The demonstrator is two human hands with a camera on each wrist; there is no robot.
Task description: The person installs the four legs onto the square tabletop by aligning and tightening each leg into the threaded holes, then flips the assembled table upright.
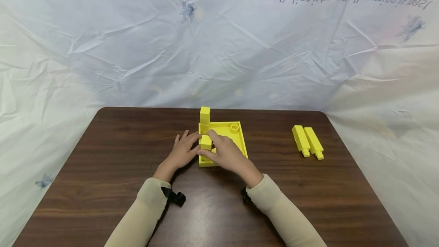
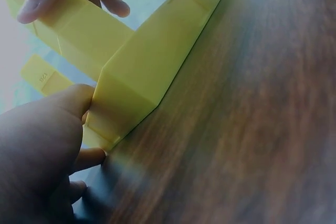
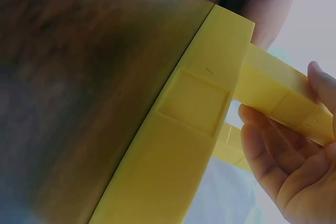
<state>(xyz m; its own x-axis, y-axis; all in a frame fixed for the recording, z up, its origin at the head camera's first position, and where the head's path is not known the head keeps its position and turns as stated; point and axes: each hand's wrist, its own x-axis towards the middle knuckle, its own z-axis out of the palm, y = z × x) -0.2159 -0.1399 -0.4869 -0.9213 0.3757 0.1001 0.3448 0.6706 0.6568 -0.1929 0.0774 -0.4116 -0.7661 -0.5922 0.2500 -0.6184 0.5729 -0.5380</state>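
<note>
A shallow yellow square tray (image 1: 243, 138) with a raised rim sits on the table. My right hand (image 1: 228, 153) pinches a yellow square post (image 1: 206, 142) between thumb and fingers. That post stands upright at the tray's near left corner; its lower end is hidden in the head view. Spread out at the tray's left side, my left hand (image 1: 181, 152) touches the rim with its fingers. In the left wrist view, the left thumb (image 2: 79, 98) lies against the tray wall. A second yellow post (image 1: 205, 116) rises at the far left corner.
Two more yellow posts (image 1: 301, 141) with stepped, narrow ends lie side by side on the right of the brown table (image 1: 274, 178). A round yellow socket (image 1: 234, 127) shows in the tray's far right corner. A pale printed sheet (image 1: 219, 56) hangs behind the table.
</note>
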